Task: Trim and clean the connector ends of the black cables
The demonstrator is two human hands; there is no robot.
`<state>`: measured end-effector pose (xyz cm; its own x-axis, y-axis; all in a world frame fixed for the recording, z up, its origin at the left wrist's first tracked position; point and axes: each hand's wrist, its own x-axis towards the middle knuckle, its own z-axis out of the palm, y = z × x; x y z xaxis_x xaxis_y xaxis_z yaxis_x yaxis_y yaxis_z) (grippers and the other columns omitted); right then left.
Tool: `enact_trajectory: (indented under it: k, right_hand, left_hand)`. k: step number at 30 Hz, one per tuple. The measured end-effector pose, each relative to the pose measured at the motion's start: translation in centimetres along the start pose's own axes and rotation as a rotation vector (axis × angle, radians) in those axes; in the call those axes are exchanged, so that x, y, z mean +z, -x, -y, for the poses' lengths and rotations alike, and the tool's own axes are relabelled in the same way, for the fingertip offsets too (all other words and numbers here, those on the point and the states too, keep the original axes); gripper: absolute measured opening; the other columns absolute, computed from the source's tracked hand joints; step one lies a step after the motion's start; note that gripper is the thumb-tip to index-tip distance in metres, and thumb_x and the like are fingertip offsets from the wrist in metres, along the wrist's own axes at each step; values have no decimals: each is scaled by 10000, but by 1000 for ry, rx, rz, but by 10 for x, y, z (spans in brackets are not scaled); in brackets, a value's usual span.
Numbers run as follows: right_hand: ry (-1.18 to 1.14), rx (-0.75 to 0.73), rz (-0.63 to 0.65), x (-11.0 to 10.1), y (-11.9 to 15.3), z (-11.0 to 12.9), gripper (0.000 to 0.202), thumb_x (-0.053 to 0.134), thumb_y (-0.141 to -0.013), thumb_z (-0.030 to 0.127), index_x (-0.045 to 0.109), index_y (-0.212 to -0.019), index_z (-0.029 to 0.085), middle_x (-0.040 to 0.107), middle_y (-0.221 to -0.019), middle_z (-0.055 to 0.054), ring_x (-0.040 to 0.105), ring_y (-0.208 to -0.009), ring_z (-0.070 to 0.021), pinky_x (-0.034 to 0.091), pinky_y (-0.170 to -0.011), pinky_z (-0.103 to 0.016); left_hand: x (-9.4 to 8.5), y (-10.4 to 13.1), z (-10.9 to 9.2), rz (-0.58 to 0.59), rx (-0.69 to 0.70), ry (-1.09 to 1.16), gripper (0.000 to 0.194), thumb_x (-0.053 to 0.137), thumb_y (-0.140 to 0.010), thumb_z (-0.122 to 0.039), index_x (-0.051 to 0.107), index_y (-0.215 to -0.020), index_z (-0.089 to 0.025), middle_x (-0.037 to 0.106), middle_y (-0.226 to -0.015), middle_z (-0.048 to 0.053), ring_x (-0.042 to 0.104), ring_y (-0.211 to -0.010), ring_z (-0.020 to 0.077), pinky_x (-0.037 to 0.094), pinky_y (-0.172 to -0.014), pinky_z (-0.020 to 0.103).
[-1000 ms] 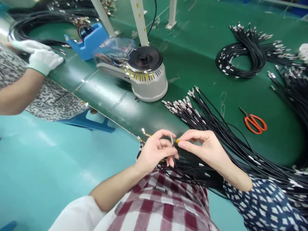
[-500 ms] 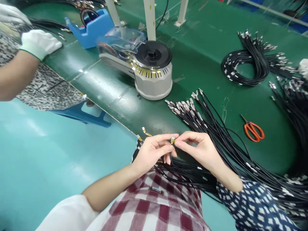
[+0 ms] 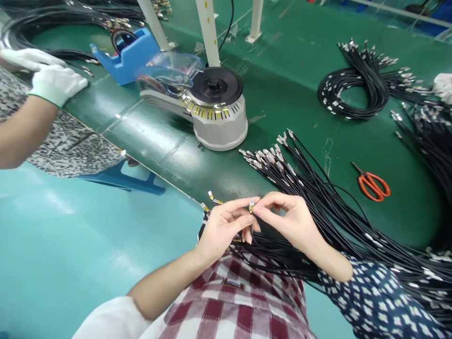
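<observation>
Between my two hands, near the table's front edge, stands the end of a black cable with a silver metal connector (image 3: 251, 204). My left hand (image 3: 228, 225) pinches it just below the metal, with a bit of yellow tape showing there. From the other side, the thumb and forefinger of my right hand (image 3: 285, 214) are closed at the yellow part of that same end. Black cables (image 3: 278, 256) run under my hands and across my lap. To the right lies a bundle of cables (image 3: 300, 176) with silver ends. A few taped ends (image 3: 211, 195) poke out beyond my left hand.
A round tape dispenser (image 3: 221, 127) with yellow strips stands ahead, beside a blue tape holder (image 3: 132, 56). Orange-handled scissors (image 3: 373, 186) and coiled cables (image 3: 353, 96) lie to the right. At left, a co-worker's gloved hands (image 3: 58, 82) rest on the green table (image 3: 282, 80).
My hands keep their pinch on the cable end, and its connector stands a little more upright. The co-worker's gloved hands have come together. The whole view has shifted slightly.
</observation>
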<state>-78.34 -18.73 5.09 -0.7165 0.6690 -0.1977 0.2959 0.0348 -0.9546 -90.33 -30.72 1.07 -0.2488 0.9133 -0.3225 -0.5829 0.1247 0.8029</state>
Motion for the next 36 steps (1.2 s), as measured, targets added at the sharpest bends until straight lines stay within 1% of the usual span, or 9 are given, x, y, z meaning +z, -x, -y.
enact_trajectory:
  k: [6,11,15,17,21,26,29,33,36]
  right_hand:
    - [-54,-38,-48,9,2,-1,161,686,-813,267,680,-668,195,668,-598,7,572,-593,-137,444,-618,-281]
    - [-120,-68,-81,16,4,-3,206,670,-826,264,634,-635,195,620,-545,17,537,-560,-129,444,-604,-279]
    - [-140,-72,-104,18,4,-3,217,670,-825,252,623,-622,194,620,-554,15,545,-577,-130,447,-625,-281]
    - [-144,-71,-110,18,4,-3,191,671,-816,239,631,-635,193,623,-566,16,555,-584,-131,448,-614,-276]
    - [-112,-110,-131,16,4,-2,134,684,-808,237,671,-682,193,677,-681,-7,599,-665,-146,468,-644,-275]
    - [-302,-13,64,5,1,-6,213,646,-861,360,756,-819,182,724,-785,-37,625,-717,-154,498,-723,-295]
    - [-397,67,95,2,-2,-10,325,607,-877,453,767,-919,174,718,-791,-39,602,-674,-140,499,-698,-291]
    - [-289,4,61,1,-3,-7,311,642,-845,448,746,-962,179,732,-909,-55,640,-814,-175,496,-732,-297]
    - [-152,-64,32,2,-3,-2,244,721,-785,379,745,-935,189,735,-913,-48,632,-813,-181,457,-689,-295]
  left_hand:
    - [3,0,0,-53,35,-17,349,737,-820,-279,709,-1156,-188,705,-683,25,599,-468,100,494,-443,199]
    - [7,-5,-1,-153,87,-43,228,691,-859,-317,750,-1029,-177,671,-604,-1,559,-404,86,446,-395,187]
    - [7,-4,-3,-128,93,-74,245,628,-908,-334,708,-1064,-164,667,-620,-1,575,-422,87,428,-402,179]
    - [6,-3,-4,-112,66,-57,252,675,-872,-330,659,-1076,-184,656,-620,-25,575,-416,90,432,-397,179]
    - [7,-1,-7,-115,-10,-36,259,808,-732,-279,586,-792,-161,659,-612,-28,536,-377,67,402,-361,156]
    - [9,-3,-10,-155,-13,-34,289,811,-718,-291,564,-699,-143,679,-601,4,539,-372,71,391,-353,154]
    - [8,-4,-9,-159,-16,-27,305,815,-710,-305,553,-701,-149,676,-603,-1,543,-370,75,398,-354,161]
    - [7,-4,-8,-161,-12,-33,323,815,-714,-316,536,-696,-152,675,-608,-3,547,-378,74,401,-365,160]
    - [7,-3,-8,-153,-2,-26,324,816,-714,-322,541,-698,-152,672,-598,-6,549,-376,77,405,-366,164]
